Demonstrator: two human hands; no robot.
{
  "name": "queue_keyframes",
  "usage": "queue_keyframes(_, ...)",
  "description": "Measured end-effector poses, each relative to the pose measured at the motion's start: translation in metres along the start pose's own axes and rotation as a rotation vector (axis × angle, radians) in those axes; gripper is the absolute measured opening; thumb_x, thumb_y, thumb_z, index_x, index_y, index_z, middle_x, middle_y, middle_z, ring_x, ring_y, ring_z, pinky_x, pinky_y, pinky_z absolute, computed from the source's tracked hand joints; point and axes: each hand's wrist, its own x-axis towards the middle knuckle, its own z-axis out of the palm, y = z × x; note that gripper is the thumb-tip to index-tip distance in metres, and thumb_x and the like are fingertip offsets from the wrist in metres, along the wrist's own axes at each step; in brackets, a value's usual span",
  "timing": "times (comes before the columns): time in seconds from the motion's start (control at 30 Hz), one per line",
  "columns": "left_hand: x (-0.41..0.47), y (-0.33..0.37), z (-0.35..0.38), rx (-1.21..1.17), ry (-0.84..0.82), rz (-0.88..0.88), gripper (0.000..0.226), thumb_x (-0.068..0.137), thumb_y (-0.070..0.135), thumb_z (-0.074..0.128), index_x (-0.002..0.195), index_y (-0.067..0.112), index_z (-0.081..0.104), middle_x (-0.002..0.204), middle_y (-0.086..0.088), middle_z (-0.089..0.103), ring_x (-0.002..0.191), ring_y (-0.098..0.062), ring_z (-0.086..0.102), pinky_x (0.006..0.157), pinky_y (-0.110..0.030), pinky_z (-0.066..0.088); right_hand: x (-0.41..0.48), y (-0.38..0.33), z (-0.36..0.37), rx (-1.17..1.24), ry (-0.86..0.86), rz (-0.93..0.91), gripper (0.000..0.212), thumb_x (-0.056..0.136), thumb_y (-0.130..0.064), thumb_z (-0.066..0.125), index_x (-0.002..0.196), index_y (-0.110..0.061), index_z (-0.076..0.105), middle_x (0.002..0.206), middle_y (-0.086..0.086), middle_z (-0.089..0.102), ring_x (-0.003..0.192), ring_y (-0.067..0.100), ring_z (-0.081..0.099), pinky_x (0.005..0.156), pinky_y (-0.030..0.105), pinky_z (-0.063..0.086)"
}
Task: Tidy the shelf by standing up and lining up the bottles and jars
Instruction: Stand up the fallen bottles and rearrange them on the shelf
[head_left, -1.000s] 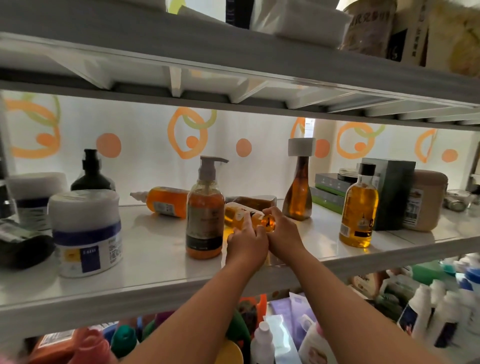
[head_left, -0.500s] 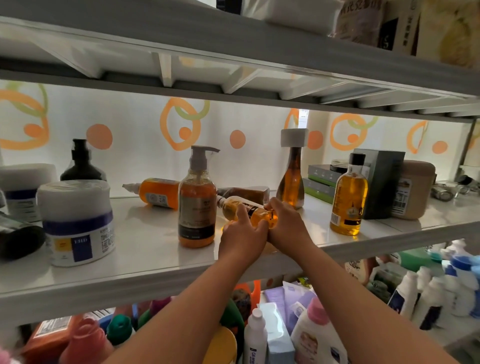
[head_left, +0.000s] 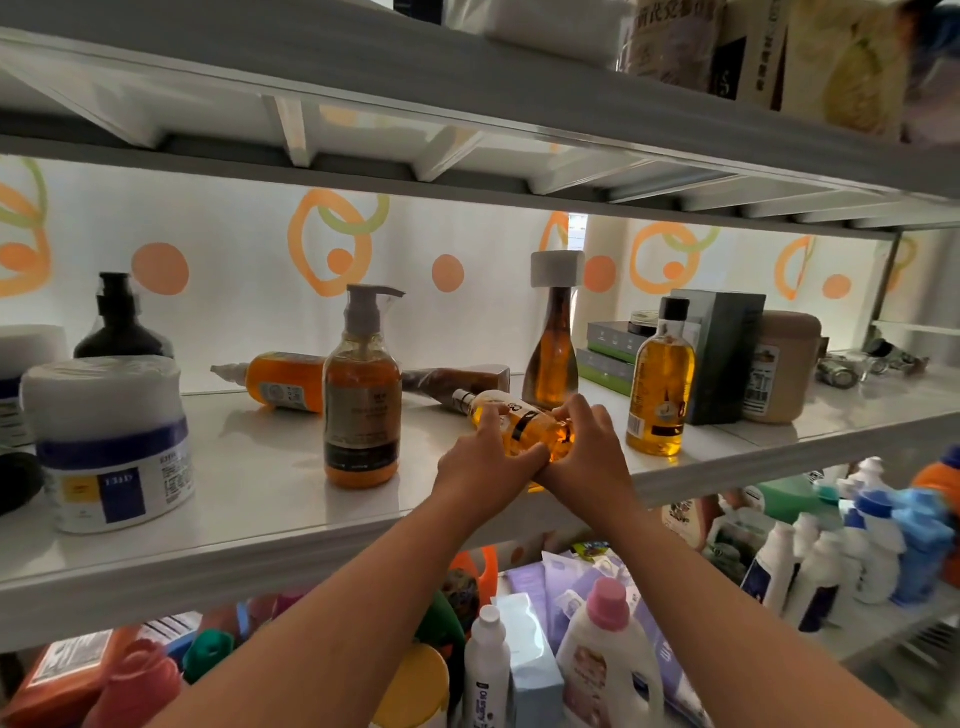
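Both my hands grip a small amber bottle (head_left: 511, 422) with a black band, tilted with its silver cap toward the upper left, just above the white shelf (head_left: 260, 483). My left hand (head_left: 480, 462) holds its near side, my right hand (head_left: 587, 454) its base end. An orange bottle (head_left: 283, 379) and a brown tube (head_left: 457, 379) lie on their sides behind. An amber pump bottle (head_left: 362, 400), a tall brown flask (head_left: 551, 358) with a white cap, a golden bottle (head_left: 660, 389) and a black pump bottle (head_left: 119, 327) stand upright.
A white jar (head_left: 111, 447) with a blue band stands at the left front, another white jar behind it. Green boxes (head_left: 727, 353) and a tan jar (head_left: 784, 366) are at the right. The shelf above hangs low. The shelf below is packed with detergent bottles.
The small amber bottle has been lifted off the shelf and tilted in both hands, and the hands have shifted slightly toward the front edge.
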Motion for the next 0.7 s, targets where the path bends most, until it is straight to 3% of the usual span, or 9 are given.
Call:
queue_keyframes(0.33,-0.002,0.019,0.02,-0.008,0.045,0.04,0.071,0.08,0.055,0.058,0.137,0.024,0.03,0.127,-0.01,0.059,0.11,-0.028,0.059,0.091,-0.04,0.05,-0.003,0.021,-0.016,-0.019,0.052,0.002,0.059,0.069,-0.033,0.078,0.114,-0.016,0.044,0.116,0.008,0.047,0.09,0.01,0.041,0.059,0.008,0.033)
queue_keyframes(0.47,-0.002,0.029,0.028,0.005,0.055,0.074,0.067,0.081,0.054,0.06,0.134,0.022,0.034,0.125,-0.008,0.06,0.109,-0.027,0.06,0.087,-0.035,0.048,-0.003,0.03,-0.025,-0.017,0.063,0.001,0.061,0.068,-0.031,0.079,0.115,-0.014,0.044,0.116,0.01,0.048,0.092,0.013,0.044,0.063,0.016,0.038)
queue_keyframes(0.7,0.004,0.041,0.044,0.003,-0.009,0.121,0.063,0.083,0.058,0.053,0.135,0.027,0.034,0.125,-0.008,0.061,0.109,-0.027,0.06,0.093,-0.043,0.05,-0.007,0.04,-0.037,-0.003,0.116,0.083,0.06,0.07,-0.027,0.079,0.115,-0.013,0.042,0.121,0.011,0.045,0.094,0.013,0.043,0.059,0.014,0.034)
